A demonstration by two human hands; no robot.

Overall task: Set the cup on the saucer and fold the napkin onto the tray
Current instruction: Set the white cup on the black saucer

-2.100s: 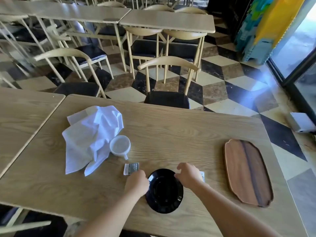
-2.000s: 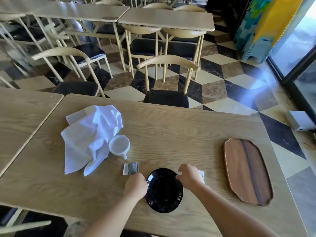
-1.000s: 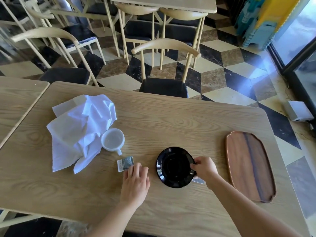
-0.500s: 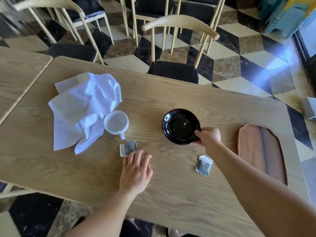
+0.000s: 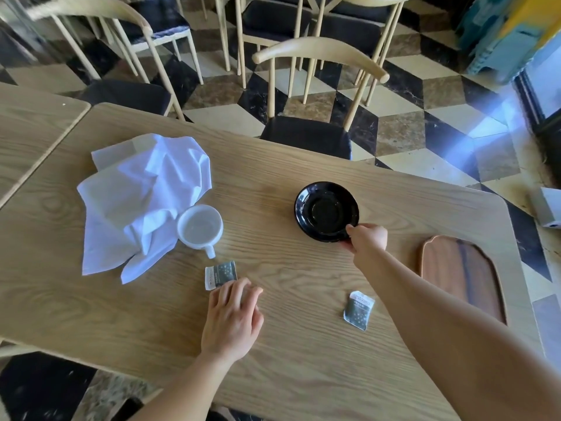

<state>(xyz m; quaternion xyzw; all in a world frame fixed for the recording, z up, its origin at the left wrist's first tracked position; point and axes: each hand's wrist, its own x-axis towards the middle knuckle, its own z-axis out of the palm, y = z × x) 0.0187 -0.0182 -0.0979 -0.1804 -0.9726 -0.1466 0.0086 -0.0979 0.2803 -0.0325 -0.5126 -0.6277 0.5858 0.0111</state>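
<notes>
A black saucer (image 5: pixel 326 211) sits at the middle of the wooden table, and my right hand (image 5: pixel 365 243) pinches its near right rim. A white cup (image 5: pixel 199 229) stands empty to the left, handle toward me, touching a crumpled white napkin (image 5: pixel 142 202). The wooden tray (image 5: pixel 463 276) lies empty at the right, partly behind my right forearm. My left hand (image 5: pixel 232 319) rests flat on the table near the front, fingers apart, just below a small sachet (image 5: pixel 220 274).
A second sachet (image 5: pixel 358 310) lies on the table (image 5: pixel 303 344) between my arms. A chair (image 5: pixel 309 129) is tucked in at the far edge. Another table (image 5: pixel 27 126) adjoins at the left. The table's right edge is close past the tray.
The right hand slid the saucer away from me to the table's middle, uncovering the second sachet. The left hand let go of the saucer and lies flat on the table.
</notes>
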